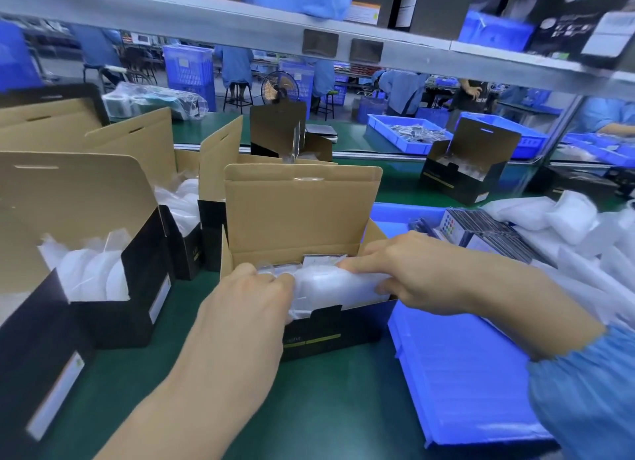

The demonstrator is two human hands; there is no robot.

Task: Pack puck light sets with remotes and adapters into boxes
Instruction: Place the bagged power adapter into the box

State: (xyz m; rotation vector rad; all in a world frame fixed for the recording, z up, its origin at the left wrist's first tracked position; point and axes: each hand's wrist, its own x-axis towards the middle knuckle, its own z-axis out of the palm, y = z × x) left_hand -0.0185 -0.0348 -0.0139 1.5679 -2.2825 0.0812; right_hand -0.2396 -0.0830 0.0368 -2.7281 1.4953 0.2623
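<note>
Puck lights [335,282] in their cloudy plastic wrap sit in the open box [311,317] at the middle of the green tabletop [343,397], and we have both hands on them. Going from the left, we first see other open boxes [113,281] standing with their brown lids up and white wrapped pieces showing inside; we judge these are lined up so each can be filled in turn. Our left hand [251,305] comes next, its fingers curled round the near left end of the wrapped bundle, pinching the plastic at the box's front wall. Beyond it the lid of our box stands upright, which keeps the mouth free for loading. Behind the bundle, against the back wall, a flat clear-wrapped item [324,259] stands on edge; we cannot tell whether it is a remote or an adapter. Our right hand [417,274] holds the right end of the bundle, forefinger stretched along its top and thumb beneath, so the two hands seem to be pressing the set down level into the box. Just beside on the right, a blue tray [457,373] holds a row of flat packaged remotes [481,231], near enough to reach, and loose white bagged pieces [563,219] lie heaped at the far right.
</note>
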